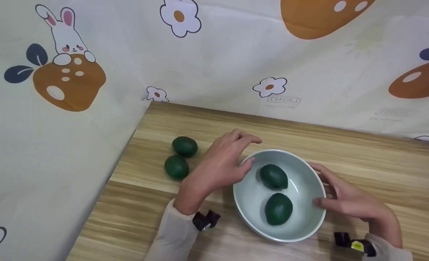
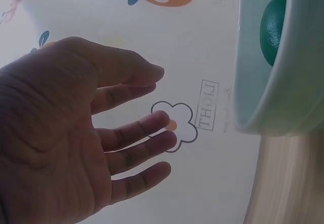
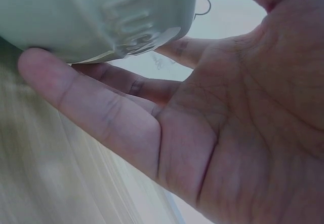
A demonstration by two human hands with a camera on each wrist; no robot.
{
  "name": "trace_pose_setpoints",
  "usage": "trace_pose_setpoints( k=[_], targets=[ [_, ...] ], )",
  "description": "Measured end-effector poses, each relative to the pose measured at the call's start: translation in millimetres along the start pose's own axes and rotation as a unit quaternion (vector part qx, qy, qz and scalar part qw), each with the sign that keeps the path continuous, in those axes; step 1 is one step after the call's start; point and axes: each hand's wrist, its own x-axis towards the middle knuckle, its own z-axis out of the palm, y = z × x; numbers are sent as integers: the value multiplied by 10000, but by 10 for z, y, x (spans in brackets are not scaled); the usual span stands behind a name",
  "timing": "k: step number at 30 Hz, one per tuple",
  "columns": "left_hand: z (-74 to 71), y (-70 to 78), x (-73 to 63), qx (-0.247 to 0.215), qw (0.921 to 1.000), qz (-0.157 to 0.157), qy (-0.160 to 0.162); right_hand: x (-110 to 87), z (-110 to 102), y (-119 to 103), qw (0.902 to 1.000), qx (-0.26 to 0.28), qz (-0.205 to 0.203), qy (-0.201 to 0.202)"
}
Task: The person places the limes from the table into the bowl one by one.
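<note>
The pale green bowl [image 1: 249,208] stands on the wooden table [image 1: 127,217], right of the middle of the scene. The right hand [image 1: 348,197] grips it at its right side: the thumb lies over the rim, and the fingers reach around the outer wall. The right wrist view shows fingertips low against the bowl, near its base.

Two dark green fruits lie within the bowl. The far bowl fruit [image 1: 273,177] sits slightly left of the near bowl fruit [image 1: 278,209], the two close together. Both lie to the left of the right hand's thumb, apart from it.

The left hand [image 1: 223,161] is poised at the bowl's far left edge, its fingers loosely bent and separated, with bare space between thumb and fingers. In the head view its thumb overlaps the rim; the left wrist view shows the hand apart from the bowl.

Two further fruits rest on the table to the left of the left hand, outside either grip. The far table fruit [image 1: 184,146] lies just beside the near table fruit [image 1: 176,167], which is set slightly further left. Whether these two touch cannot be determined. A printed sheet [image 1: 214,69] backs the table.
</note>
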Motion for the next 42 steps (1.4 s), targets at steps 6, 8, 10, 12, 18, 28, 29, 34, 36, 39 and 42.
trace_pose_setpoints(
  k=[6,8,10,12,18,28,29,34,36,39,42],
  targets=[
    [-6,-49,-2,139,9998,-110,58,3,-5,-20,9996,-207,135,118],
    [0,-58,0,174,9997,-125,70,5,-7,-23,9995,-237,152,133],
    [7,-65,4,205,9997,-122,85,5,-8,-26,9994,-253,167,138],
    [12,-72,5,222,9996,-117,105,4,-9,-26,9995,-256,166,122],
    [15,-90,-1,229,9994,-178,164,9,-6,-32,9993,-230,266,120],
    [14,-117,-2,267,9990,-331,109,5,-4,-30,9992,-219,311,128],
    [15,-122,-3,272,9990,-335,124,5,-4,-33,9990,-239,338,138],
    [20,-153,-5,248,9989,-359,182,10,-4,-41,9989,-277,358,133],
    [22,-167,-4,238,9988,-375,184,11,-3,-40,9991,-235,325,108],
    [22,-192,-2,226,9987,-411,174,15,-2,-37,9993,-177,307,71],
    [16,-218,-3,186,9988,-417,178,18,0,-29,9995,-136,275,54]
  ],
)
